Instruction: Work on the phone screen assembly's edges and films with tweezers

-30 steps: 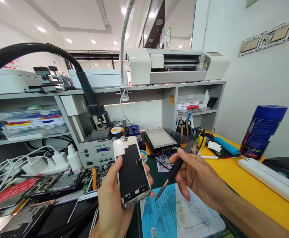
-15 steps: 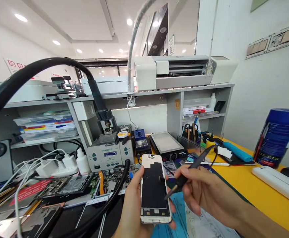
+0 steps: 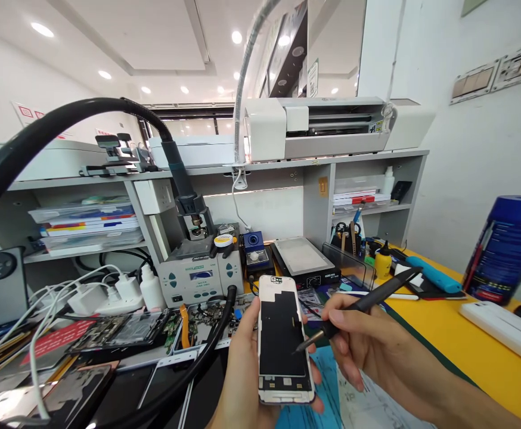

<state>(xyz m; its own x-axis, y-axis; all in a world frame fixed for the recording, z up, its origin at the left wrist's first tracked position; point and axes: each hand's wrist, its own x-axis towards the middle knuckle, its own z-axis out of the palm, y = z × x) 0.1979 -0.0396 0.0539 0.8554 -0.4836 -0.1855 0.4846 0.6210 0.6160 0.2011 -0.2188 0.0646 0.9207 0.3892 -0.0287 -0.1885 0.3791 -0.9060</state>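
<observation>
A white-framed phone screen part with a black back lies upright in my left hand, whose fingers wrap round its edges. My right hand pinches a black pen-like tool with a metal tip. That tip is over the lower right part of the black area; whether it touches the surface cannot be made out. Below both hands lies a blue sheet beside a printed paper.
A black hose curves across the left side, over phones and circuit boards. Behind stand a grey soldering station and a flat heating plate. At right are a yellow bottle and a blue canister.
The tool in my right hand is tilted flatter, its back end further right. Its tip has shifted slightly up over the black area. The view has shifted a little.
</observation>
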